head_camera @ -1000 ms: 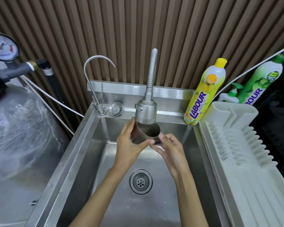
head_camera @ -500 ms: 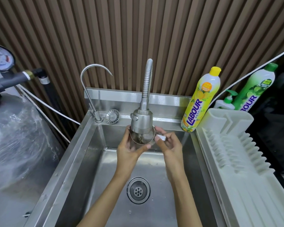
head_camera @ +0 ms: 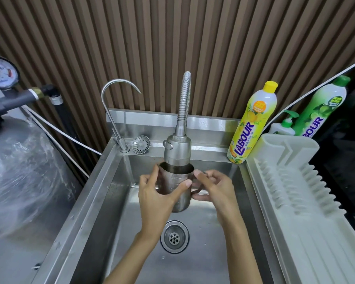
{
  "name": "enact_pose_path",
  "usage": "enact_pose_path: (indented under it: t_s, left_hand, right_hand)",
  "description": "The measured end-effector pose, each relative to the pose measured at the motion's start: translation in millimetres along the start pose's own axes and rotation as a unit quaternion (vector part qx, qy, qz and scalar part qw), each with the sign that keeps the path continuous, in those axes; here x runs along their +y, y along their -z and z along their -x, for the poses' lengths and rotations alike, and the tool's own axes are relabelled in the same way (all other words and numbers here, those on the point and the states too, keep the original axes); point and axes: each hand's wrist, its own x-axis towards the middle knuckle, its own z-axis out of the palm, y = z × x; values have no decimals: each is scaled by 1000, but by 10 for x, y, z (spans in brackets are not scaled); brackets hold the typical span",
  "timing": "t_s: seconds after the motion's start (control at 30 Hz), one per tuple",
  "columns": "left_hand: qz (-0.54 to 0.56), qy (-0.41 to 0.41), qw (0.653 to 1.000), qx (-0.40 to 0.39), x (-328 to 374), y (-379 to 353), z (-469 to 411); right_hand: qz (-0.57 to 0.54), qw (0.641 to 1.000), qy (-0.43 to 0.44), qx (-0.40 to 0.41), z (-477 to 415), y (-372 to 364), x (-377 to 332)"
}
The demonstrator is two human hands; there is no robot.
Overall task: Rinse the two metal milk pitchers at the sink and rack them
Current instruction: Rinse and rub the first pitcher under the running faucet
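The steel sink (head_camera: 111,201) takes up the middle of my view. At nine o'clock from it stands a big tank wrapped in clear plastic (head_camera: 19,171). At three o'clock a white drying rack (head_camera: 295,201) lies along the sink's right rim.

A yellow soap bottle (head_camera: 252,128) stands on the sink ledge at one o'clock, just beside the rack's corner. A green soap bottle (head_camera: 320,111) stands behind the rack, with a small pump bottle (head_camera: 283,128) between the two. A pressure gauge (head_camera: 0,72) sits on a pipe at ten o'clock.

The spray faucet (head_camera: 177,150) hangs on its flexible hose at twelve o'clock of the basin. Its head blocks the far rim of the metal milk pitcher (head_camera: 176,187), which I hold upright above the basin floor, mouth right under the head. I cannot tell whether water is running.

A thin gooseneck tap (head_camera: 111,111) rises at eleven o'clock, with a loose strainer (head_camera: 141,144) just beside its base. The drain (head_camera: 174,236) lies at six o'clock of the pitcher.

My left hand (head_camera: 154,193) wraps the pitcher's body, thumb across the near side. My right hand (head_camera: 215,189), at three o'clock of the pitcher, has its fingers curled about the handle.
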Motion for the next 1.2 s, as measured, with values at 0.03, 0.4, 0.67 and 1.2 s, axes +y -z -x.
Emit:
enact_pose_path:
  t_s: [0.03, 0.4, 0.67, 1.2]
  left_hand:
    - [10, 5, 1000, -14, -8, -15, 0]
    - [185, -56, 979, -57, -173, -93, -251]
    - [-17, -97, 995, 0, -49, 70, -145]
    - [217, 43, 965, -140, -134, -179, -285]
  right_hand:
    - [48, 998, 16, 27, 9, 14, -59]
    - [-203, 976, 61, -47, -87, -226, 173]
    - [-216, 973, -15, -77, -67, -186, 334]
    - [63, 986, 140, 59, -3, -103, 1]
